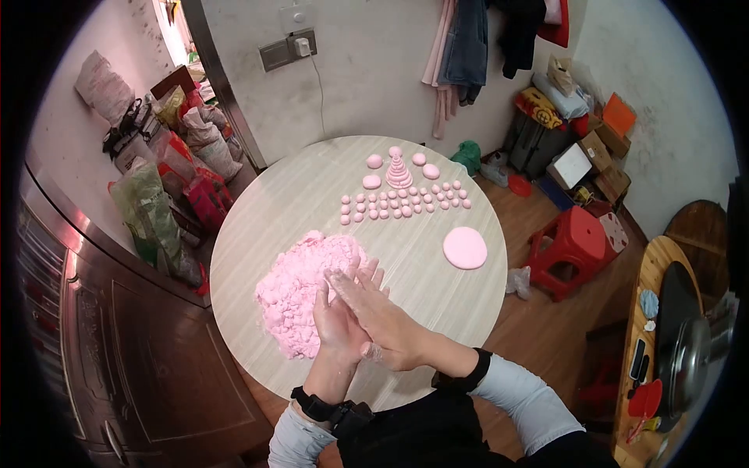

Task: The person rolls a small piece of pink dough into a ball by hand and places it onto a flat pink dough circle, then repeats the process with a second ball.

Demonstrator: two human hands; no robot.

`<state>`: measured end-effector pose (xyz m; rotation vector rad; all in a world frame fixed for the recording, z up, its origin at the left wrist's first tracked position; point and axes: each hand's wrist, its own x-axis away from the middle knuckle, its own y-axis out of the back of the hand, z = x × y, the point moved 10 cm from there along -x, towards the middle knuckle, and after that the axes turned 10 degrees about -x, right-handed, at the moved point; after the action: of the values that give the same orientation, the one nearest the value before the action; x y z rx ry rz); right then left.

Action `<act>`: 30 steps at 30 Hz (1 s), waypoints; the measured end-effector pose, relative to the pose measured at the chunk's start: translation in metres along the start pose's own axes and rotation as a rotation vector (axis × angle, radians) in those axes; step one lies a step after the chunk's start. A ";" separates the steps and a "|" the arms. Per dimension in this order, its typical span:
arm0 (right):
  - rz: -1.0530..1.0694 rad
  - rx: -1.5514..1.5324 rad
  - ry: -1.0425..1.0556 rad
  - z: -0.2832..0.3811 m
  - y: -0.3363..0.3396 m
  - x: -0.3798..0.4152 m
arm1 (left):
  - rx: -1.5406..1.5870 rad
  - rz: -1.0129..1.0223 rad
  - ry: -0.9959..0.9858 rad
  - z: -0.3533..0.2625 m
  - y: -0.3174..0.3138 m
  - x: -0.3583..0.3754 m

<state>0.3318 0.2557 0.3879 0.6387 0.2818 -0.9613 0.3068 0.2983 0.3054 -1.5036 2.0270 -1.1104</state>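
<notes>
Hands: the left hand point(337, 324) and right hand point(376, 312) are pressed palm to palm, fingers straight and pointing away from the person, the right lying over the left; whether any dough sits between the palms cannot be told.
Dough heap: a loose, crumbly mound of pink dough point(300, 288) lies on the table just beside the hands, on their left, its long axis running from the near table edge toward the middle; the left fingers overlap its edge.
Table: a round, pale wood-grain table point(312, 187) carries everything; bare surface lies between the heap and the far pieces, and on the right of the hands.
Flat disc: a smooth, round pink dough disc point(465, 248) lies flat beyond the hands to their right, well apart from the heap.
Small balls: rows of small pink dough balls point(402, 201) run crosswise on the far side of the heap, each set apart from the next.
Tower: a stepped pink dough cone of stacked discs point(399, 171) stands upright beyond the balls, with four larger pink oval lumps point(374, 161) around it.
Beside table: a red plastic stool point(573, 242) stands on the wooden floor to the right of the table.
</notes>
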 end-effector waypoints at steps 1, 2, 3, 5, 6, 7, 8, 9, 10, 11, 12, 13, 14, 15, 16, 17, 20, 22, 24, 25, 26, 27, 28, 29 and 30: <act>0.003 0.000 -0.008 0.005 -0.001 -0.002 | 0.007 -0.002 0.004 0.002 -0.002 0.001; -0.092 -0.261 -0.056 0.009 0.007 -0.008 | 0.044 -0.008 0.070 0.009 -0.007 0.001; -0.188 -0.523 -0.101 0.007 0.016 -0.012 | 0.077 -0.013 0.134 0.015 -0.010 0.002; -0.258 -0.689 -0.046 -0.001 0.033 -0.023 | 0.125 -0.047 0.157 0.020 -0.008 0.002; -0.330 -0.854 0.007 -0.006 0.045 -0.028 | 0.175 -0.081 0.184 0.023 -0.004 0.002; -0.336 -0.736 0.008 -0.004 0.052 -0.029 | 0.192 -0.068 0.168 0.021 -0.005 0.000; -0.326 -0.730 0.008 -0.006 0.054 -0.029 | 0.199 -0.063 0.161 0.020 -0.006 0.000; -0.210 -0.387 -0.018 -0.004 0.047 -0.030 | 0.209 0.037 0.129 0.016 -0.017 0.000; -0.094 -0.046 -0.041 -0.004 0.037 -0.031 | 0.217 0.135 0.099 0.011 -0.028 0.002; -0.090 -0.042 -0.042 -0.004 0.032 -0.029 | 0.221 0.138 0.097 0.010 -0.028 0.002; 0.004 0.105 0.010 0.001 0.013 -0.026 | 0.225 0.119 0.078 0.007 -0.024 0.001; 0.096 0.249 0.060 0.006 -0.003 -0.024 | 0.228 0.098 0.062 0.003 -0.020 0.002; 0.096 0.251 0.059 0.006 -0.005 -0.026 | 0.231 0.077 0.047 0.000 -0.015 0.002; 0.128 0.307 0.055 0.006 -0.011 -0.028 | 0.233 0.056 0.033 -0.003 -0.009 0.004; 0.161 0.364 0.053 0.006 -0.015 -0.028 | 0.235 0.034 0.017 -0.006 -0.004 0.005; 0.159 0.364 0.053 0.001 -0.013 -0.027 | 0.235 0.012 0.002 -0.009 0.001 0.007; 0.208 0.472 -0.076 -0.018 -0.010 -0.028 | 0.230 -0.019 -0.038 -0.018 0.007 0.006; 0.235 0.371 0.030 0.001 -0.027 -0.023 | 0.264 0.097 -0.060 -0.014 -0.004 0.003; 0.187 0.395 0.085 0.009 -0.026 -0.027 | 0.306 0.203 -0.074 -0.005 -0.013 0.004; 0.075 0.134 0.033 0.005 -0.010 -0.032 | 0.323 0.257 -0.087 -0.004 -0.018 0.006; -0.038 -0.128 -0.016 0.000 0.005 -0.038 | 0.336 0.311 -0.102 -0.007 -0.021 0.008; -0.160 -0.218 -0.032 0.000 0.025 -0.034 | 0.646 0.241 0.007 -0.002 -0.013 0.010; -0.156 -0.223 -0.030 0.006 0.036 -0.031 | 0.644 0.237 0.001 -0.006 -0.014 0.012; -0.145 -0.162 -0.073 0.009 0.047 -0.026 | 0.545 0.206 -0.024 -0.008 -0.013 0.013; -0.131 -0.101 -0.117 0.008 0.055 -0.021 | 0.448 0.171 -0.049 -0.011 -0.011 0.013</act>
<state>0.3651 0.2868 0.4252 0.4739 0.2689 -1.0986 0.3014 0.2893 0.3221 -1.1006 1.6891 -1.3304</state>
